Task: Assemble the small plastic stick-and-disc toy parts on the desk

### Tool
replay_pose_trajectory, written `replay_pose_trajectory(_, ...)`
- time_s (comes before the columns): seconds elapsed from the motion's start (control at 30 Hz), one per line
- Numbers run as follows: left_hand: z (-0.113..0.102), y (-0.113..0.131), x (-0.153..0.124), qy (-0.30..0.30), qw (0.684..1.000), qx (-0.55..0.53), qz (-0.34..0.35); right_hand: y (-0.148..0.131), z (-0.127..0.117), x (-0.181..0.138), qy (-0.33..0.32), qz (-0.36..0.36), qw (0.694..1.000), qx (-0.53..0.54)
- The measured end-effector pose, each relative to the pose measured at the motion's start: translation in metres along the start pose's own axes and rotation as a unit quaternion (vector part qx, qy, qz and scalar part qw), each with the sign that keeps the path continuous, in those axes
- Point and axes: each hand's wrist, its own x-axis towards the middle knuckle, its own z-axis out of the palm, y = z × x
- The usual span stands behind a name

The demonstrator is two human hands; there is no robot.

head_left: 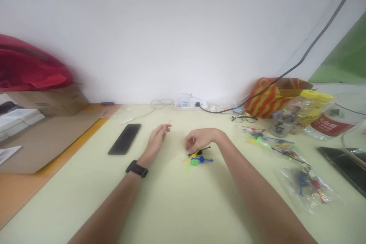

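Note:
My left hand (pixel 158 137), a dark watch on its wrist, is raised over the pale table (pixel 160 206). Its fingertips pinch a thin red plastic piece (pixel 169 122), whose slim end sticks out past them. My right hand (pixel 199 140) bends down with its fingers closed at the far edge of a small pile of plastic pieces. What lies between those fingertips is hidden. In the pile are a blue piece with a round middle and slim arms (pixel 201 159), a green piece (pixel 194 162), a yellow piece (pixel 190 157) and a black piece (pixel 199 152).
A black phone (pixel 125 139) lies left of my left hand. On the right are clear bags of coloured pieces (pixel 310 187), glasses (pixel 244 119), bottles (pixel 293 116), a striped bag (pixel 263 99) and a dark tablet-like slab (pixel 347 167). A power strip (pixel 188 103) sits by the wall.

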Motion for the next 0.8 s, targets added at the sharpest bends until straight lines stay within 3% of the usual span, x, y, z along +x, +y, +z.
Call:
replay_pose_trajectory(0.07, -0.001, -0.001, 0.000, 0.003, 0.999, -0.038, -0.020, -0.002, 0.000, -0.001, 0.012, -0.003, 1.000, 0.024)
replay_pose_trajectory(0.23, -0.001, -0.004, -0.001, -0.009, 0.998, -0.066, -0.012, -0.006, 0.010, 0.021, 0.227, -0.037, 0.968, 0.102)
replay_pose_trajectory(0.33, 0.001, -0.001, -0.004, -0.035, 0.997, -0.067, 0.007, -0.009, 0.021, 0.041, 0.289, -0.047, 0.944, 0.150)
replay_pose_trajectory(0.6, 0.008, 0.013, -0.012, -0.071, 0.995, -0.021, 0.061, -0.004, 0.033, 0.062, 0.345, -0.093, 0.908, 0.219)
replay_pose_trajectory(0.8, 0.013, 0.014, -0.013, -0.086, 0.991, -0.004, 0.098, -0.010, 0.035, 0.060, 0.351, -0.074, 0.913, 0.195)
